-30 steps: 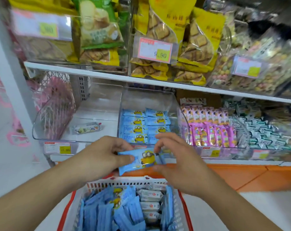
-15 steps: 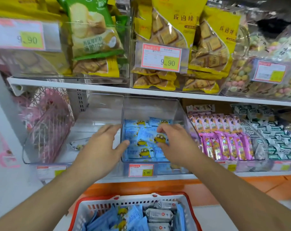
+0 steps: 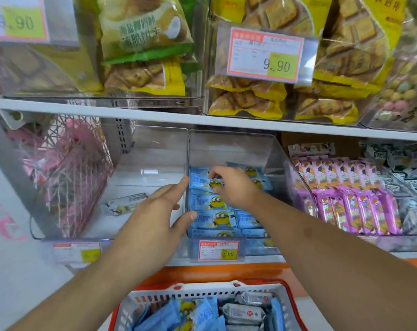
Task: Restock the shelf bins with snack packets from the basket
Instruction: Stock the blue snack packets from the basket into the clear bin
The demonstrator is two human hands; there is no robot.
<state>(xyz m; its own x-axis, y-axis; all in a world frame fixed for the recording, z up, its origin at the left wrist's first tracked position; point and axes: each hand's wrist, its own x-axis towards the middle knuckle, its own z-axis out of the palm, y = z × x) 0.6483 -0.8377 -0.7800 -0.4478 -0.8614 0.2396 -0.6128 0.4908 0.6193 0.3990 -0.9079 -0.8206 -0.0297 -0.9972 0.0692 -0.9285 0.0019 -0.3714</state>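
The right hand (image 3: 233, 187) pinches a blue packet (image 3: 206, 182), long axis left-right, inside the clear bin (image 3: 233, 146). The left hand (image 3: 155, 218) hovers open, fingers extended, holding nothing.

Yellow biscuit bags (image 3: 248, 101) are sitting on the upper shelf behind a price tag (image 3: 264, 54); pink wire rack (image 3: 66, 177) is standing far left.

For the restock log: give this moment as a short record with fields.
left hand: left hand, fingers straight, at the clear plastic middle bin's left wall
right hand: right hand pinches a blue cartoon-print snack packet inside that bin
basket: white plastic basket with red rim, blue and grey packets left
left bin: one grey packet
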